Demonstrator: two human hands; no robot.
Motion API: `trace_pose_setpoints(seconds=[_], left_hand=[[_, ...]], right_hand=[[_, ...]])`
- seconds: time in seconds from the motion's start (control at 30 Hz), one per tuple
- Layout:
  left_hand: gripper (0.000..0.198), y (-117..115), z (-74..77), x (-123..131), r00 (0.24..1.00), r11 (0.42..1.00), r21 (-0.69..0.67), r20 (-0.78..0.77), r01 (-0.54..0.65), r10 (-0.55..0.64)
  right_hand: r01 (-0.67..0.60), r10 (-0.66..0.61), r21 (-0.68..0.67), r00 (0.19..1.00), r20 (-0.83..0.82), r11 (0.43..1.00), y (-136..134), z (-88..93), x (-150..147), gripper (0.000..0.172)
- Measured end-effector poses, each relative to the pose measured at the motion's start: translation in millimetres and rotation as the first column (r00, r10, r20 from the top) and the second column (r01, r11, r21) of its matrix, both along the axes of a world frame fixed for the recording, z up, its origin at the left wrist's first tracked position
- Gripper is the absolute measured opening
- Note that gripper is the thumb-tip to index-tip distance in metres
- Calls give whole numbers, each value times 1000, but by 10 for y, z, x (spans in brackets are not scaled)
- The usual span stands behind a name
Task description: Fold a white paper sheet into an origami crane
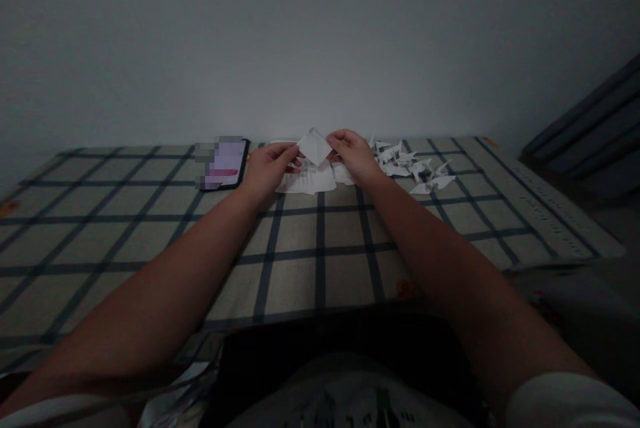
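A small diamond-shaped piece of folded paper (315, 147) is held up between my two hands, its point toward me. My left hand (273, 165) pinches the left corner between thumb and fingers. At the opposite corner, my right hand (354, 153) grips the paper the same way. Beneath and behind them lie white paper sheets (310, 180) with some print on them. Just right of my right hand sits a pile of folded paper cranes (400, 160), partly hidden by that hand.
A phone (227, 163) with a lit screen lies left of my left hand. The checked tablecloth (295, 235) covers the table up to the pale wall (320, 41) behind. Dark folded fabric (590, 128) hangs beyond the table's right edge.
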State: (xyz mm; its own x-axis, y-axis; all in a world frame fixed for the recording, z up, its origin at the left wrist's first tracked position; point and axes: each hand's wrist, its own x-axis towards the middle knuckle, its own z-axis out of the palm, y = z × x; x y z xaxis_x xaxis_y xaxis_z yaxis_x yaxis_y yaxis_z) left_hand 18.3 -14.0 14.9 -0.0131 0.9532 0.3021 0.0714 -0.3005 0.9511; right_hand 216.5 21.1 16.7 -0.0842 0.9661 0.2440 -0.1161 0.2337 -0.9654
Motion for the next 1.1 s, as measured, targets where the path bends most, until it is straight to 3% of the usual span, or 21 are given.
trace_pose_setpoints(seconds=[0.37, 0.6, 0.83, 0.93, 1.1], left_hand=[[29, -35, 23, 15, 990, 997, -21, 126, 70, -67], [43, -42, 35, 20, 998, 999, 37, -61, 28, -26], [46, 44, -33, -30, 992, 991, 125, -114, -41, 56], [38, 43, -41, -28, 992, 992, 96, -88, -80, 89], [27, -3, 6, -4, 992, 991, -28, -18, -129, 129]], right_hand=[[15, -16, -16, 1000, -12, 1000, -31, 31, 1, 8], [22, -21, -25, 1000, 20, 999, -42, 50, -2, 9], [-32, 36, -63, 997, 72, 998, -96, 64, -28, 5], [-89, 92, -61, 994, 56, 994, -106, 56, -40, 2], [-174, 180, -117, 983, 39, 978, -103, 52, -19, 15]])
